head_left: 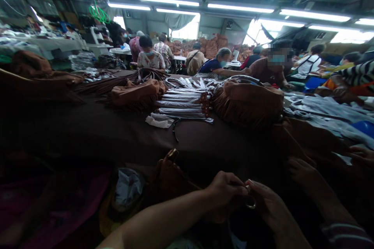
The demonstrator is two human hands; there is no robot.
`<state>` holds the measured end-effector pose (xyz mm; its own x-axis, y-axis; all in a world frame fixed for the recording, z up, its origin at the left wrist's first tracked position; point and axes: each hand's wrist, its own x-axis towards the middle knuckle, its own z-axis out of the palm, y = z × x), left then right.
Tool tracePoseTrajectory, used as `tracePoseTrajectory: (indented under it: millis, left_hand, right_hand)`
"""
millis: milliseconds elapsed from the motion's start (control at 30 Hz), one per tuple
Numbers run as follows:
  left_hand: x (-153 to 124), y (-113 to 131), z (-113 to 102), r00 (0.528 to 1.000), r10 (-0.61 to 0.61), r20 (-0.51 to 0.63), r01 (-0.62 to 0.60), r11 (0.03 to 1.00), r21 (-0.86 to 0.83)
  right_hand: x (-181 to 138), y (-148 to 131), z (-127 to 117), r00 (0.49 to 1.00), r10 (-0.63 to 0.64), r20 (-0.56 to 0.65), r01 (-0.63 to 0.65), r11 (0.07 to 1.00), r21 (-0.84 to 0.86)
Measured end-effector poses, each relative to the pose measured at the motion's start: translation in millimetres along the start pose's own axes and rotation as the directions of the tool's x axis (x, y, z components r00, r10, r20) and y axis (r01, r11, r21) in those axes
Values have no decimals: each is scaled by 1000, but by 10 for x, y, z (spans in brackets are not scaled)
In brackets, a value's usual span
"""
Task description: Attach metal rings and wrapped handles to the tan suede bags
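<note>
My left hand [226, 192] and my right hand [267, 204] meet low in the view, just in front of a dark brown table [87, 128]. Both are closed in a pinch on a small gold metal ring [250, 202] between them. A brown leather bag piece [169, 175] with a gold clasp lies just left of my left hand, at the table's near edge. Another person's hand [302, 171] reaches in from the right, close beside my right hand.
Brown fringed bags [248, 103] [137, 93] and a row of wrapped straps [182, 103] lie on the table's far side. Grey plastic-wrapped pieces [330, 113] spread at the right. Several seated workers fill the background. A crumpled white wrapper [128, 186] sits low left.
</note>
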<state>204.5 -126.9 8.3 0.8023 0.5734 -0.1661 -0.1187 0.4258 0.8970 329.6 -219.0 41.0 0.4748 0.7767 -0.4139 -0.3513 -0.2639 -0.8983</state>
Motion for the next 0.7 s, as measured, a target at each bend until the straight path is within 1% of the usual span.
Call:
tracePoseTrajectory:
  millis: [67,133,267,367,433,567,633,700]
  left_hand:
    - [-8,-3,4,999,-37,11,37,999,-1]
    - [-8,-14,13,998,-62,4,62,998,12]
    - [5,-34,51,998,-64,-19,65,998,21]
    - [6,-22,76,993,-116,21,117,992,-42]
    - [-2,0,85,991,-128,46,132,988,-79]
    - [-11,46,86,988,-140,70,147,984,-103]
    - [-2,63,71,985,-158,71,165,981,-104]
    - [15,75,45,985,-155,70,162,980,-113]
  right_hand:
    - [-6,-27,-21,996,68,64,-73,995,73]
    - [-2,-49,-39,990,111,83,-122,984,133]
    - [37,-49,-93,986,138,89,-151,976,157]
    - [60,-12,-140,981,156,119,-174,971,166]
    - [59,15,-154,977,164,137,-187,967,175]
    - [18,23,-116,978,124,167,-146,981,128]
    - [-8,-5,-86,982,78,172,-96,990,99]
    - [-25,-38,-79,988,33,150,-44,997,65]
